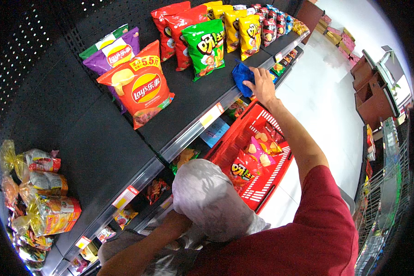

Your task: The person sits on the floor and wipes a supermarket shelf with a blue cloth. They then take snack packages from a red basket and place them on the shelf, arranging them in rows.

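Observation:
At the front edge of the black shelf (193, 93), my right hand (263, 84) grips a crumpled blue cloth (241, 77). The cloth rests over the shelf's edge strip. Closest to it on the shelf stands a green snack bag (207, 48), with yellow snack bags (250, 36) a little farther back. My left forearm (151, 238) reaches down behind my knee (207, 196) in grey trousers; the left hand itself is hidden there. Below my right arm, a red plastic basket (224, 134) holds several snack bags, among them a red one (243, 169) and a pink one (260, 151).
Lay's chip bags (145, 86) stand left of red snack bags (188, 38). Bundled packs in clear wrap (55, 214) sit at the lower left. Lower shelves hold more packets (157, 189). Right of the aisle floor (317, 89) are a brown counter (376, 89) and a wire rack (383, 207).

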The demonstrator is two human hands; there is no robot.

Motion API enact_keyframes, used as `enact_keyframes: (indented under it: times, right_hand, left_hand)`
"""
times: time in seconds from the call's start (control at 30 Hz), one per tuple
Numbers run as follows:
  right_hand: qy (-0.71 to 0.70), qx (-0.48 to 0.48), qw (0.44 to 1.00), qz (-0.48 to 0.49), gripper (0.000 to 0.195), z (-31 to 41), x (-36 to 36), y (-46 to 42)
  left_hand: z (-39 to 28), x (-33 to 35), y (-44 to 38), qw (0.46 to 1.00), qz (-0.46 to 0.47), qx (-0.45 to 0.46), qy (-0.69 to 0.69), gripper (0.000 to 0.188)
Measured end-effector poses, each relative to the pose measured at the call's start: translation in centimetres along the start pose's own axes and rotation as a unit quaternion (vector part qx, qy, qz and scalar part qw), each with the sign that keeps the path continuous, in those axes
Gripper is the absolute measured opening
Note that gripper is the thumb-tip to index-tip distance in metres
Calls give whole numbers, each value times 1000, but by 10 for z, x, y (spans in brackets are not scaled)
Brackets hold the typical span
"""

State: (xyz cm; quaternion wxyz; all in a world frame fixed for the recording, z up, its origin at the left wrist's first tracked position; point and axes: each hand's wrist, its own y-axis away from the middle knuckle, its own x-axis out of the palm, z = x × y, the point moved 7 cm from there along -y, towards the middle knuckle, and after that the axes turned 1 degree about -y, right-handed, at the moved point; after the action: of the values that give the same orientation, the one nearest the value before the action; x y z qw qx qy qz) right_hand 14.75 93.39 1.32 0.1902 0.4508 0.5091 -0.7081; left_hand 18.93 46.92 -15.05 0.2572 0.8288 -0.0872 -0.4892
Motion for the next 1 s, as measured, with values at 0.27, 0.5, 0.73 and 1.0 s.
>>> enact_keyframes:
  times: [0.27, 0.5, 0.73, 1.0]
  right_hand:
    - [-183, 119, 972, -85, 34, -12, 15, 18]
    - [-211, 107, 963, -130, 41, 26, 5, 23]
    - [-215, 124, 960, -129, 25, 10, 21, 30]
    - [-698, 341, 630, -2, 30, -29, 29, 67]
  left_hand:
    - [1, 6, 7, 1000, -8, -3, -4, 28]
    - [10, 14, 18, 1000, -6, -18, 7, 28]
    - [12, 20, 24, 1000, -6, -18, 11, 28]
    - [15, 31, 26, 1000, -7, -21, 20, 28]
